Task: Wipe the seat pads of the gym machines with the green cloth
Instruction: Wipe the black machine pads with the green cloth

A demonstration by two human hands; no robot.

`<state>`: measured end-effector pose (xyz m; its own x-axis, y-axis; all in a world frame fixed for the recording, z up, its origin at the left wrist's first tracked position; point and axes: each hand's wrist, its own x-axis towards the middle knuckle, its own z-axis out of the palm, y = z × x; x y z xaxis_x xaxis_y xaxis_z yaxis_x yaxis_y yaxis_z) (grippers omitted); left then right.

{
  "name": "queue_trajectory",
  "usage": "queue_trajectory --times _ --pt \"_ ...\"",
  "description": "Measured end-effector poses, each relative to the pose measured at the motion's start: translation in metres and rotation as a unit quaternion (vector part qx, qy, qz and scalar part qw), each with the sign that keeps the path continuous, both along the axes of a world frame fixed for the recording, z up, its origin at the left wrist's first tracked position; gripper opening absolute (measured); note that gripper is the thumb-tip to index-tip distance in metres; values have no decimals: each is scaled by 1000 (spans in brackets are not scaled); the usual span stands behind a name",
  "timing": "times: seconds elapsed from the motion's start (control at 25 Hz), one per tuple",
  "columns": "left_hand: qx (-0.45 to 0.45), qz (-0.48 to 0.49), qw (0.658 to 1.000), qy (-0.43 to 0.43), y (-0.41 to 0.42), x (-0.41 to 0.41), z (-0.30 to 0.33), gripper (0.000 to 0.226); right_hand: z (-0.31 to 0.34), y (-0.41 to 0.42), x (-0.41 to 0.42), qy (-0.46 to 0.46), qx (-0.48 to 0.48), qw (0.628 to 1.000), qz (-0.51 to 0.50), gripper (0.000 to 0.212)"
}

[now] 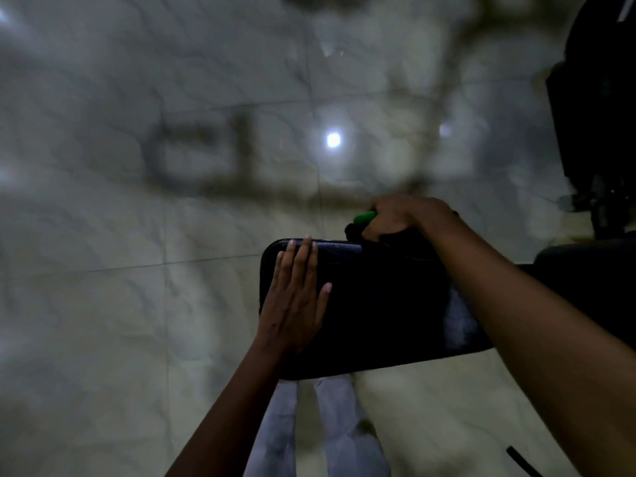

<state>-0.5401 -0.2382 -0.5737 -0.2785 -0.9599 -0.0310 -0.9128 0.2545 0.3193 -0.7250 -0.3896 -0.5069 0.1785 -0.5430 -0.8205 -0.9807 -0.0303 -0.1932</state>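
Note:
A dark padded seat pad lies below me in the lower middle of the head view. My left hand rests flat on its left part with straight fingers. At the pad's far right corner my right hand grips the green cloth. Only a small bright green bit of the cloth shows past the fingers, and a darker bunched part sits under the hand. The frame is dim and blurred.
Pale glossy floor tiles with light reflections fill the view around the pad. Dark machine parts stand at the right edge. My legs in light trousers show below the pad. A dark strap lies at the bottom right.

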Motion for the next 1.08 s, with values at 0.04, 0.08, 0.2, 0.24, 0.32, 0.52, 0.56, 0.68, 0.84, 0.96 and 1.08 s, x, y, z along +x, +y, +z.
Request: queue_trajectory --times 0.04,0.08,0.2,0.24,0.32,0.52,0.56,0.68,0.84,0.96,1.08 --pt "-2 -11 1000 -3 -5 -4 0 59 -3 2 4 -8 -19 1000 -7 38" --pt "-5 -19 1000 -4 -8 -8 -1 58 -5 6 7 -16 -42 999 -15 41" --pt "-2 -49 999 0 -14 -9 1 55 -2 21 -4 16 -101 994 -39 44" --pt "-4 -74 997 -2 -17 -6 3 54 1 24 -15 46 -104 992 -54 44" --pt "-11 -147 989 -11 -24 -1 5 54 6 28 -34 128 -92 984 -79 46" --pt "2 -252 968 -12 -37 4 3 55 10 29 -32 156 -79 977 -119 48" --pt "7 -256 967 -10 -38 6 3 55 9 29 -24 122 -93 980 -127 46" --pt "23 -255 967 -3 -38 8 5 56 4 31 -9 64 -111 984 -122 41" --pt "22 -278 960 3 -43 12 5 57 -1 36 -46 177 -113 960 -183 53" --pt "6 -281 960 20 -43 12 4 56 -7 62 -57 204 -207 912 -290 49" --pt "-2 -276 960 35 -41 7 6 53 -12 81 -56 179 -301 864 -362 44"
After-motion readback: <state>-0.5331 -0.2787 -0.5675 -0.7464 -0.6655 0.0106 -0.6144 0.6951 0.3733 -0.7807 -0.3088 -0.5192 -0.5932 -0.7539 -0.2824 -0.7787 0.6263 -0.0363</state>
